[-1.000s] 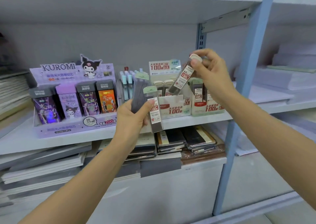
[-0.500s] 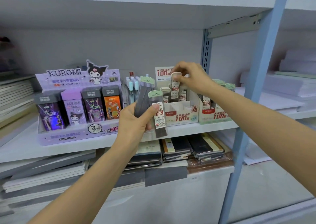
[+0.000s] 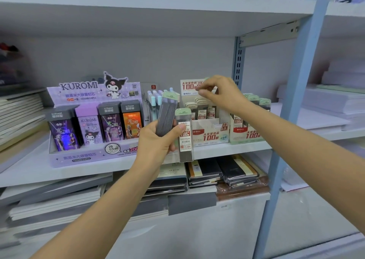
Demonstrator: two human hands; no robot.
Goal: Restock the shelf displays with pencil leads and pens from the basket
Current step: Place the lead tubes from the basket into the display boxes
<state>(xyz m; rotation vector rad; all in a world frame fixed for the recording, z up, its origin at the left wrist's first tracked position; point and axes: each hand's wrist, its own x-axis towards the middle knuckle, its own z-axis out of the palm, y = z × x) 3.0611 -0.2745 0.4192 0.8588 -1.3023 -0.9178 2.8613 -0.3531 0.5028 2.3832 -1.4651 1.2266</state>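
Lead cases (image 3: 185, 138): clear glossy plastic, paper labels. Display box (image 3: 209, 134): printed cardboard. Shelf (image 3: 29, 172): matt painted metal.

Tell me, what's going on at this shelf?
A person is restocking a stationery shelf. Their left-hand grip holds a bunch of green-capped lead cases. The right-hand grip hovers with curled fingers over the white display box of leads on the shelf. Whether it is holding anything is unclear.
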